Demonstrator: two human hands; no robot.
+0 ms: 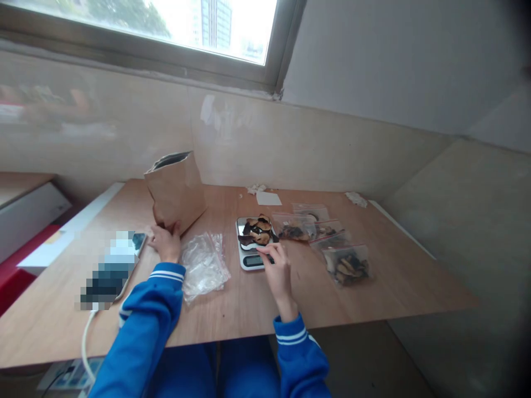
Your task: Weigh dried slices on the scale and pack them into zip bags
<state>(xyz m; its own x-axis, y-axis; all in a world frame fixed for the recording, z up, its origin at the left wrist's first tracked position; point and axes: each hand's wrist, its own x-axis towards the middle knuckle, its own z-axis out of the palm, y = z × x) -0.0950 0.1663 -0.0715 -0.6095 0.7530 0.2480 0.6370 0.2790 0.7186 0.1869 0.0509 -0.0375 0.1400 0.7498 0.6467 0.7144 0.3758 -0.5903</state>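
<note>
My left hand [166, 243] grips the bottom edge of an upright brown paper bag [176, 190], whose top gapes open. Over the front of a small white kitchen scale [241, 260], my right hand [277, 271] has thumb and fingertips pinched together. Dark-edged dried slices, apparently mushroom [258, 229], lie heaped on the scale, and the fingertips are at their near edge. Whether a slice is between those fingers cannot be made out. Clear empty-looking plastic bags [204, 265] lie flat between the paper bag and the scale.
Several zip bags of dried slices [348, 266] lie right of the scale. A phone [114, 265] with a white cable [85, 340] is at left. Behind the scale are a white paper piece [269, 199] and crumpled tissue [256, 189]; another tissue [357, 199] sits far right. A wall bounds the wooden table [398, 282].
</note>
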